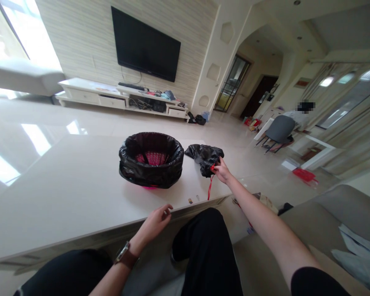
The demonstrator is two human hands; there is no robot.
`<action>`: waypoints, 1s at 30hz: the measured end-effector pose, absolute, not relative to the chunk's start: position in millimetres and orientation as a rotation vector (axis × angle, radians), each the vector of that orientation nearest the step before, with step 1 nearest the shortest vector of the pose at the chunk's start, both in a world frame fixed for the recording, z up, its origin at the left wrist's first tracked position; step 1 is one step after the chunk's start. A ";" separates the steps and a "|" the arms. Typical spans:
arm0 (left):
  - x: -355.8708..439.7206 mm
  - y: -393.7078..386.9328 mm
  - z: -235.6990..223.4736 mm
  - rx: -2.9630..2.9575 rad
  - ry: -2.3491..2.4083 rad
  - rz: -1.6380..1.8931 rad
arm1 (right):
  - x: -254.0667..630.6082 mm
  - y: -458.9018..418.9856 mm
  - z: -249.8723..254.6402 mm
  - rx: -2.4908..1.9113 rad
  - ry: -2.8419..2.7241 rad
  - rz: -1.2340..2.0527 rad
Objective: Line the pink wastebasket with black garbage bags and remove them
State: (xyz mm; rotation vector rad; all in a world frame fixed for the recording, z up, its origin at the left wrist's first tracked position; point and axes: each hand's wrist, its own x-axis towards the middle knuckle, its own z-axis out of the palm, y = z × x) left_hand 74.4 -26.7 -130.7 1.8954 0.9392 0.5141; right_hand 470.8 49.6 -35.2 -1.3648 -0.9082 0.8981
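Well, left hand (pixel 157 222): empty and partly open, the fingers loosely curled; it hovers near the front edge of the table, and a watch (pixel 123 254) is on its wrist.
Right hand (pixel 221 169): closed on the near right part of the bunched black bag, thumb and fingers pinching it by the red drawstring (pixel 210 188).
Bunched black bag (pixel 203 155): crumpled, over the right part of the table; its loose end points left toward the basket, while the drawstring hangs below the right hand toward the near edge.
Basket (pixel 152 158): pink mesh, upright on the table, ahead of the left hand and to the left of the right hand; neither hand touches it.
Black liner (pixel 148 174): inside the basket and folded out over its rim, its mouth wide open, with pink mesh showing within.
Table (pixel 74 185): white, just in front of the person's knees; two small bits lie near its front edge, between the basket and the drawstring, too small to identify.
Room beyond: a wall-mounted television (pixel 144 43) above a low white cabinet (pixel 83 95), and at the right another person (pixel 300 119) beside a grey chair (pixel 279 127).
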 end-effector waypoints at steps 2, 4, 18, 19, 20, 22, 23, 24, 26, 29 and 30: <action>95.2 -33.6 -121.9 1.890 0.862 0.565 | 468.0 47.1 -32.1 -1.336 -0.939 0.920; 124.7 -37.2 -112.7 1.959 0.803 0.606 | 467.9 42.3 -28.9 -1.333 -0.984 0.929; 320.3 34.8 -80.5 2.508 1.215 0.280 | 489.3 39.2 -63.5 -1.295 -1.038 0.935; 321.2 40.9 -83.4 2.501 1.245 0.268 | 495.3 43.2 -65.8 -1.311 -1.043 0.920; 320.2 47.1 -86.7 2.492 1.277 0.260 | 502.9 47.2 -67.3 -1.334 -1.049 0.889; 313.8 59.1 -93.3 2.478 1.348 0.250 | 522.7 54.3 -67.8 -1.415 -1.073 0.769; 309.0 64.6 -96.1 2.476 1.378 0.245 | 534.4 57.1 -66.7 -1.469 -1.097 0.684; 303.7 69.4 -98.4 2.479 1.402 0.241 | 546.8 59.0 -64.9 -1.528 -1.129 0.589; 293.1 76.7 -101.0 2.494 1.432 0.228 | 572.1 59.5 -59.7 -1.653 -1.209 0.384; 280.7 80.8 -101.8 2.531 1.444 0.205 | 607.7 50.0 -50.6 -1.908 -1.296 0.130; 277.7 80.4 -101.9 2.544 1.443 0.199 | 618.9 43.8 -47.5 -2.007 -1.321 0.075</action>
